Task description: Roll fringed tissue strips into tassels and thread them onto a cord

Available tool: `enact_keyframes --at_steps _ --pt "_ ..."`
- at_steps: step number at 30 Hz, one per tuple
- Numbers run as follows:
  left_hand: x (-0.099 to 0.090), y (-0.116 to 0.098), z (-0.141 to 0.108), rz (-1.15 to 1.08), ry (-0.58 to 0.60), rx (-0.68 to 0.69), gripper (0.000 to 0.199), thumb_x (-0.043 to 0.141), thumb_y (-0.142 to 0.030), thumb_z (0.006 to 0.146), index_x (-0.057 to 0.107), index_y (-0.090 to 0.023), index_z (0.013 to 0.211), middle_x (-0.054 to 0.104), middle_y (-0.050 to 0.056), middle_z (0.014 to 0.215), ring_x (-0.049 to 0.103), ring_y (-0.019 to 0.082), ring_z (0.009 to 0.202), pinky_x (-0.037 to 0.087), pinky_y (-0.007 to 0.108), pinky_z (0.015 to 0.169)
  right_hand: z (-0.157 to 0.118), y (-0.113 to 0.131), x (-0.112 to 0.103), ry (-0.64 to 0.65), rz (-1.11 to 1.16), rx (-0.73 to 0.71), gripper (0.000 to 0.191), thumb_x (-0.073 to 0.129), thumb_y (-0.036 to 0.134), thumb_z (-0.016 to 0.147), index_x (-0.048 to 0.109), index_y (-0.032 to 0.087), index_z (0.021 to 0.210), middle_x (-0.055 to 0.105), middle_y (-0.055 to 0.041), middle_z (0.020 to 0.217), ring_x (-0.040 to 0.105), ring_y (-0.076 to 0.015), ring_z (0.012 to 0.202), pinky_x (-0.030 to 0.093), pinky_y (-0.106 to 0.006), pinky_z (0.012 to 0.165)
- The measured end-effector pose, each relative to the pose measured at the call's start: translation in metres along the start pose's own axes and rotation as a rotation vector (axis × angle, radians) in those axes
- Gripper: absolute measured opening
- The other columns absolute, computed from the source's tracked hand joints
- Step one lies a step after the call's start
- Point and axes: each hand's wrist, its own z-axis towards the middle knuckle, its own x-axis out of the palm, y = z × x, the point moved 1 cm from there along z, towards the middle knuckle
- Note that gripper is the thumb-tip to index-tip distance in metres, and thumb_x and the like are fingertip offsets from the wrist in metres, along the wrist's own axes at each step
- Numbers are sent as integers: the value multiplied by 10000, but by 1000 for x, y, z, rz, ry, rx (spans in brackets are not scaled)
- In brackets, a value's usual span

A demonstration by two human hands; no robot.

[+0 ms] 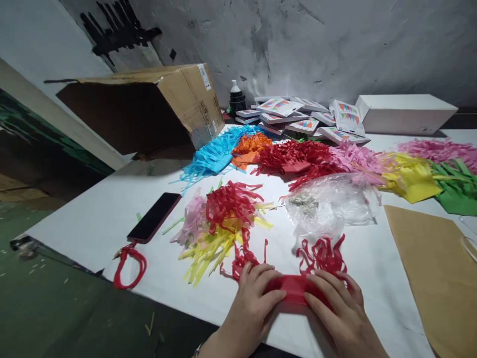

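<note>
A strip of red tissue paper [294,289] with fringed ends lies near the front edge of the white table. My left hand [255,298] is closed on its left part, thumb and fingers pressed together. On its right part my right hand [337,303] is closed too, fingers bent over the paper. Curly red fringes stick out beyond both hands. Just past my left hand lies a pile of cut tassels, with red [233,201], yellow [212,248] and pink [192,221] strands. A crumpled clear plastic bag [335,204] rests beyond my right hand.
A black phone [154,217] with a red cord [130,268] lies at left. Along the back are an open cardboard box [186,99], blue fringes [216,151], dark red fringes [298,156], flat packets [279,107] and a white box [406,114]. Brown paper [436,273] lies at right.
</note>
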Motion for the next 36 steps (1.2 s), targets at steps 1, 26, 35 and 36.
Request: enact_keyframes --at_steps 1,26,35,36 --pt "1 1 -1 -8 17 6 219 517 -137 971 683 -252 1056 675 89 1208 528 305 1199 290 618 1093 -1 0 0 1 4 14 264 465 106 981 692 215 1061 684 -103 1288 544 -250 1303 301 -469 1101" --pt "-12 -1 27 174 22 -261 62 670 -128 860 638 -180 847 660 80 1037 588 286 972 423 528 919 19 22 26 -96 -40 32 301 399 83 1010 680 165 940 715 -50 853 603 -210 909 328 -430 993" --pt "-5 -11 19 63 -3 32 114 587 -142 964 633 -194 875 673 44 1009 575 243 1023 266 560 1083 25 26 29 -31 43 71 318 360 181 1056 645 181 915 678 -33 842 573 -195 863 313 -415 965" --pt "-5 -10 19 33 -6 13 117 609 -143 952 623 -185 844 663 39 965 575 228 972 299 539 1062 24 25 28 -25 38 56 348 335 173 1058 643 180 896 674 -34 830 572 -197 866 310 -415 972"
